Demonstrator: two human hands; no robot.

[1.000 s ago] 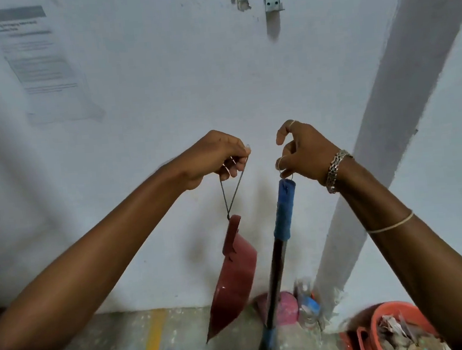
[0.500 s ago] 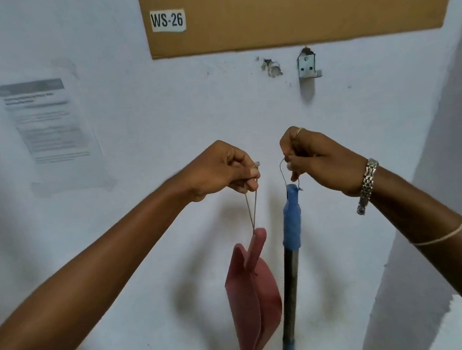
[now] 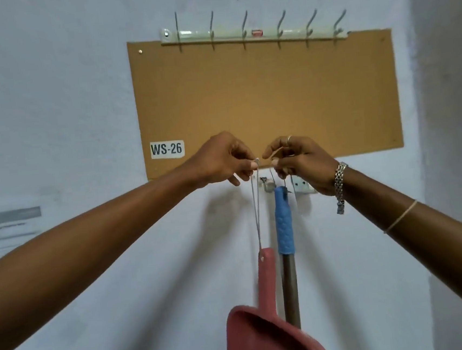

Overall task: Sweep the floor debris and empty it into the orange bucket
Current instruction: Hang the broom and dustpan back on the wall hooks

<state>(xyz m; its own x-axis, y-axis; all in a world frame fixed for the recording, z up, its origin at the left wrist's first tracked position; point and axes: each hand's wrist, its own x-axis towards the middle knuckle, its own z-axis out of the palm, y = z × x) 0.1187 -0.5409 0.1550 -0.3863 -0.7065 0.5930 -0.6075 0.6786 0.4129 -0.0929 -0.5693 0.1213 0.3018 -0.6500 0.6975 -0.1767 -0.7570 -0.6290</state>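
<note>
A red dustpan (image 3: 270,332) hangs by a thin string loop (image 3: 257,214) that my left hand (image 3: 223,161) pinches at the top. Beside it hangs a broom with a blue grip (image 3: 283,220) on a dark shaft; my right hand (image 3: 299,159) pinches the short wire loop at the grip's top. Both hands are raised in front of the wall, close together, below a brown board. The orange bucket and the floor are out of view.
A brown board (image 3: 267,98) labelled WS-26 is fixed to the white wall. Above it runs a rail of several metal hooks (image 3: 261,30). A small metal bracket (image 3: 301,186) sits behind my right hand. A paper notice (image 3: 6,227) is on the left.
Both hands have lifted the dustpan and the broom higher along the wall and come closer together. The view has tilted up, so the hook rail now shows and the bucket has dropped out.
</note>
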